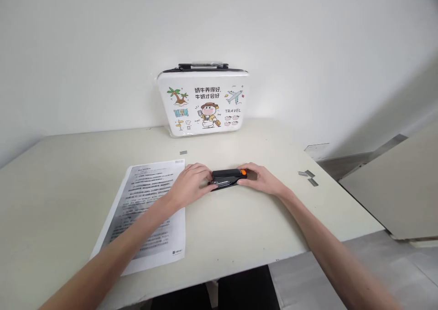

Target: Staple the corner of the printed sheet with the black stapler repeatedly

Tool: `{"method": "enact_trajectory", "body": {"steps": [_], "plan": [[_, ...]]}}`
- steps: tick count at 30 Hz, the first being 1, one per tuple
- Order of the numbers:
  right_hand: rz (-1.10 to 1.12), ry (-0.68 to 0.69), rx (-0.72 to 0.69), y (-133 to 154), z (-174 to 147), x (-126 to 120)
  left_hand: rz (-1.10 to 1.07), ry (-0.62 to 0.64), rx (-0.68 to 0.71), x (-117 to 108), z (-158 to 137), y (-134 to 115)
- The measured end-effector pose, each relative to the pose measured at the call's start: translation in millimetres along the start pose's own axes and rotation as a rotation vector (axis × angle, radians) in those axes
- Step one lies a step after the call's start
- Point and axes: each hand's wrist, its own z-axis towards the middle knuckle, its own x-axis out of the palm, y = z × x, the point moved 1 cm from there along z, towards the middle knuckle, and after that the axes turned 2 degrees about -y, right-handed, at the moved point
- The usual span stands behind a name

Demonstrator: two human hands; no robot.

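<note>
On the left of the table, the printed paper lies flat and slightly askew, probably set to the side to leave the middle free for both hands; it is thin, smooth and white with a grey-shaded block of dark text, and whether it is 1 sheet or several I cannot tell. The left forearm crosses above it. Beyond its top right corner lies 1 grey staple strip, a short, ridged metal bar. The left hand grips the near-left end of the stapler, thumb in front and fingers behind, seemingly to steady it. Behind, the carrying case stands upright close to the wall, likely placed there for support; its hard-looking white shell has rounded corners, cartoon prints and what looks like clear film at the edges, under a black handle. The stapler sits mid-table, just right of the paper, a long glossy black body with shiny metal along its front and a rounded orange piece at its right end. The right hand clasps that end between thumb and fingers, so the 2 hands appear to balance each other. Farther right, 3 more grey strips lie loosely together near the table's edge.
</note>
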Motion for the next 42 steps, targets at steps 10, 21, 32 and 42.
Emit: {"method": "enact_trajectory", "body": {"steps": [10,21,32,42], "plan": [[0.054,0.055,0.036,2,3,-6,0.014,0.014,-0.066,-5,-18,10],[0.101,0.045,0.031,-1,2,-6,0.030,-0.006,0.000,-6,-11,17],[0.134,0.065,0.052,1,2,-6,0.061,0.008,-0.204,-36,-13,60],[0.134,0.059,0.080,1,2,-6,0.239,-0.199,-0.477,-22,37,108]]}}
